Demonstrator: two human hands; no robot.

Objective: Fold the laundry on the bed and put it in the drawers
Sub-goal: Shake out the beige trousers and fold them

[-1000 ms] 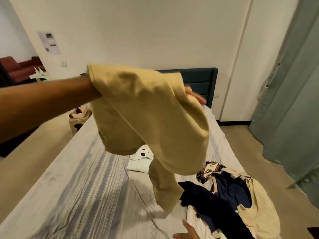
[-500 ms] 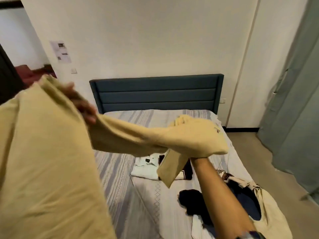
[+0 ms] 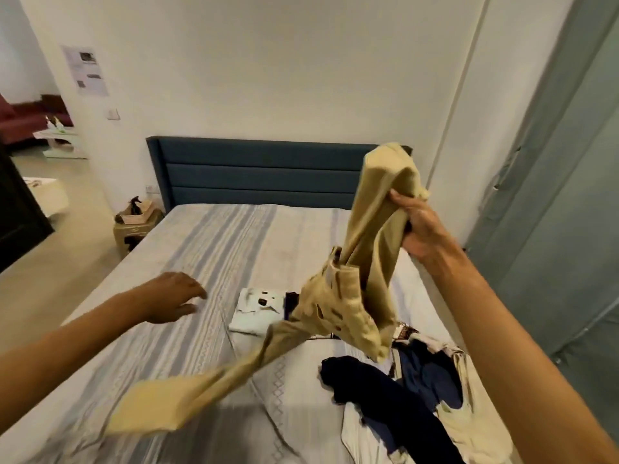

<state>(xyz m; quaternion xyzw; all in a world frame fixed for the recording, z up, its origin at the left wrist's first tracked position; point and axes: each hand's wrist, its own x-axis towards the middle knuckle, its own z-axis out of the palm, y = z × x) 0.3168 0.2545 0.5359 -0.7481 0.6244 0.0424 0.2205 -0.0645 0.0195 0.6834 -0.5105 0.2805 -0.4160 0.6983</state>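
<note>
1 right hand (image 3: pixel 420 227) grips tan trousers (image 3: pixel 338 306); left hand (image 3: pixel 170 298) hovers loose-fingered; no legible writing.

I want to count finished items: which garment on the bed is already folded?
The white shirt mid-bed: a neat flat rectangle. The dark clothes lie crumpled, and the right hand holds the tan trousers up.

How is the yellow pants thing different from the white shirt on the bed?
The tan cotton trousers hang unfolded in the air, gripped by the right hand; the white collared shirt lies folded flat on the striped bedsheet. The trousers look longer and blurred, the shirt compact and sharp. Both are laundry.
</note>
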